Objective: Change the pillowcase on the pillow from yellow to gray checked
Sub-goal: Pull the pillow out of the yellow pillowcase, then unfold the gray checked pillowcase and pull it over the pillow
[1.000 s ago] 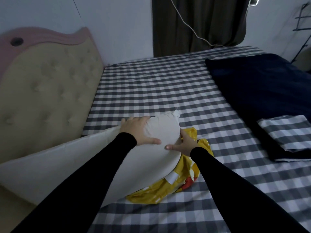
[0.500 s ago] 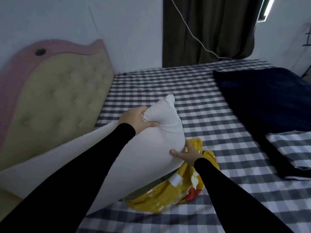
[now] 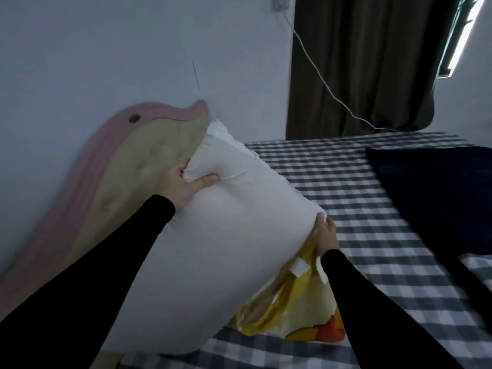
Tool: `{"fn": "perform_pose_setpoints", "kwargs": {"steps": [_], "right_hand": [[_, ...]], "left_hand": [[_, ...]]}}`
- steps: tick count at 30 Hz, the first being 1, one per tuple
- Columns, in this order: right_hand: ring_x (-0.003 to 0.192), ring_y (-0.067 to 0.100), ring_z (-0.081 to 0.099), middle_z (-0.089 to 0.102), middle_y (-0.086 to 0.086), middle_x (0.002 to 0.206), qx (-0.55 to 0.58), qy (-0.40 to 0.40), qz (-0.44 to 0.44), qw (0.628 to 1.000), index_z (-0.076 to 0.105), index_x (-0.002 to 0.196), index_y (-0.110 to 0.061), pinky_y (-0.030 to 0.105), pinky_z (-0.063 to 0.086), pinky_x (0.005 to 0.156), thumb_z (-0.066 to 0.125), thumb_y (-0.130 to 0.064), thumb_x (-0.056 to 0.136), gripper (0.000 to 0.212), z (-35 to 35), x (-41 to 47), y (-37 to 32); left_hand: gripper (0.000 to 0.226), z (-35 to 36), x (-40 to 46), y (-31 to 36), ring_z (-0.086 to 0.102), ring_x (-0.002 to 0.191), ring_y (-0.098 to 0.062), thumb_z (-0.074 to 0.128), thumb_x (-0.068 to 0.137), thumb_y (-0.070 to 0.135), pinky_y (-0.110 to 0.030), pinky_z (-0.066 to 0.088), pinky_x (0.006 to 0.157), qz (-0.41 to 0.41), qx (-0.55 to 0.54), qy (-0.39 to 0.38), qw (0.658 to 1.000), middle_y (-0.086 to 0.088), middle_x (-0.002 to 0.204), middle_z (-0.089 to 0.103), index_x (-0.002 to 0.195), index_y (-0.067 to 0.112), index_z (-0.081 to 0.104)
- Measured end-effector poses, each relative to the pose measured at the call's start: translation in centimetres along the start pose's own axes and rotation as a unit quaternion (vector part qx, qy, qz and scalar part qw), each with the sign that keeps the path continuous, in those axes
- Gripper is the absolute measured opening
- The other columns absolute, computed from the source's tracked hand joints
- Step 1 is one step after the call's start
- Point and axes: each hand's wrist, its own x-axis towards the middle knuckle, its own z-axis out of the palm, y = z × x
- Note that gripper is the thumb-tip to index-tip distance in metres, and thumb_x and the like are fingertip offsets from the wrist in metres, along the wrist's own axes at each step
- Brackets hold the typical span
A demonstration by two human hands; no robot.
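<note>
Since the earlier frame, the white pillow (image 3: 226, 235) had been lifted off the bed and tilted up, so its far corner stood in front of the headboard (image 3: 149, 166) in the left middle of the frame. The left hand (image 3: 183, 186) was closed on this upper corner, with the thumb pressed into the bunched fabric. The right hand (image 3: 326, 234) gripped the pillow's right edge near the center of the frame, its fingers curled around it. The yellow pillowcase (image 3: 298, 310) lay crumpled under the pillow in the lower middle, on the checked bedsheet (image 3: 346, 187). A dark blue blanket (image 3: 436, 193) covered the right side of the bed. At the right edge a piece of checked fabric (image 3: 479, 270) was blurred.
</note>
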Motion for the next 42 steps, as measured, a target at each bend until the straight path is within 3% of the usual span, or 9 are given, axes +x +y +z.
{"fn": "perform_pose_setpoints", "kwargs": {"steps": [9, 13, 17, 21, 26, 32, 36, 39, 42], "right_hand": [[0.138, 0.028, 0.034, 0.04, -0.003, 0.148, 0.144, -0.118, 0.16, 0.969, 0.034, 0.147, -0.02, 0.054, 0.029, 0.11, 0.072, -0.078, 0.046, 0.123, 4.5, -3.2, 4.4], [0.123, 0.023, 0.046, 0.05, -0.006, 0.137, 0.156, -0.13, 0.135, 0.97, 0.031, 0.145, -0.031, 0.051, 0.04, 0.099, 0.068, -0.083, 0.047, 0.117, 4.7, -5.6, 7.2], [0.115, 0.018, 0.047, 0.049, -0.007, 0.129, 0.146, -0.12, 0.111, 0.976, 0.028, 0.147, -0.023, 0.043, 0.039, 0.099, 0.078, -0.073, 0.039, 0.129, 6.5, -7.4, 9.9], [0.127, 0.02, 0.047, 0.05, 0.001, 0.141, 0.083, -0.095, 0.032, 0.992, 0.037, 0.145, -0.012, 0.039, 0.033, 0.113, 0.074, -0.084, 0.025, 0.145, 9.5, -4.4, 9.7], [0.107, 0.019, 0.058, 0.06, 0.0, 0.12, -0.054, -0.161, -0.045, 0.984, 0.047, 0.13, -0.016, 0.028, 0.045, 0.086, 0.078, -0.062, 0.039, 0.107, 14.2, -2.9, 4.6], [0.13, 0.021, 0.043, 0.038, -0.005, 0.148, -0.162, -0.183, -0.026, 0.969, 0.009, 0.149, -0.037, 0.043, 0.038, 0.109, 0.084, -0.069, 0.043, 0.134, 20.7, -0.7, 7.5], [0.14, 0.03, 0.028, 0.02, 0.008, 0.157, -0.416, -0.283, 0.093, 0.859, 0.001, 0.152, -0.026, 0.046, 0.032, 0.112, 0.078, -0.072, 0.048, 0.138, 21.7, -0.5, 12.8], [0.143, 0.031, 0.019, 0.002, 0.008, 0.159, -0.564, -0.343, 0.059, 0.749, -0.003, 0.152, -0.03, 0.041, 0.026, 0.115, 0.075, -0.065, 0.062, 0.124, 22.1, -3.2, 18.1], [0.144, 0.038, 0.003, -0.018, 0.005, 0.157, -0.627, -0.28, 0.027, 0.727, -0.014, 0.147, -0.039, 0.054, 0.023, 0.113, 0.068, -0.08, 0.051, 0.133, 22.7, -5.0, 20.6]], "left_hand": [[0.058, -2.1, -2.8, -6.0, 0.052, 0.103, -0.01, 0.077, 0.076, 0.04, -0.014, 0.034, 0.082, -0.07, 0.026, 0.008, 0.997, 0.009, 0.111, 0.054, 0.124, 0.018, 0.054], [0.112, -4.4, -6.3, -12.5, 0.047, 0.127, -0.023, 0.072, 0.047, 0.075, -0.027, 0.031, 0.094, -0.161, 0.084, -0.047, 0.982, -0.002, 0.136, 0.051, 0.138, 0.016, 0.044], [0.081, -4.7, -7.5, -17.3, 0.049, 0.118, -0.025, 0.074, 0.074, 0.049, -0.028, 0.032, 0.089, -0.258, 0.084, -0.062, 0.961, -0.006, 0.142, 0.047, 0.139, 0.013, 0.042], [0.098, -4.8, -4.4, -19.2, 0.046, 0.128, -0.024, 0.069, 0.066, 0.071, -0.031, 0.034, 0.102, -0.245, 0.095, -0.019, 0.965, -0.001, 0.145, 0.044, 0.144, 0.02, 0.039], [0.09, -7.0, 0.9, -22.2, 0.042, 0.132, -0.031, 0.058, 0.08, 0.066, -0.033, 0.03, 0.106, -0.267, 0.132, 0.021, 0.954, -0.014, 0.149, 0.039, 0.144, 0.007, 0.037], [0.091, -7.3, 2.3, -29.5, 0.044, 0.131, -0.034, 0.049, 0.083, 0.068, -0.036, 0.033, 0.108, -0.407, 0.111, 0.01, 0.907, -0.019, 0.147, 0.04, 0.14, -0.002, 0.041], [0.091, -5.5, 1.0, -34.2, 0.062, 0.108, -0.03, 0.051, 0.073, 0.079, -0.038, 0.049, 0.093, -0.435, 0.11, -0.05, 0.892, -0.012, 0.124, 0.062, 0.13, 0.007, 0.055], [0.079, -2.3, -0.6, -35.0, 0.048, 0.127, -0.028, 0.067, 0.081, 0.05, -0.036, 0.041, 0.104, -0.385, 0.118, -0.186, 0.896, -0.005, 0.144, 0.043, 0.146, 0.02, 0.033], [0.088, 1.7, -2.2, -35.9, 0.027, 0.141, -0.029, 0.067, 0.078, 0.056, -0.045, 0.029, 0.113, -0.312, 0.251, -0.315, 0.861, -0.007, 0.158, 0.018, 0.149, 0.031, 0.022]]}}
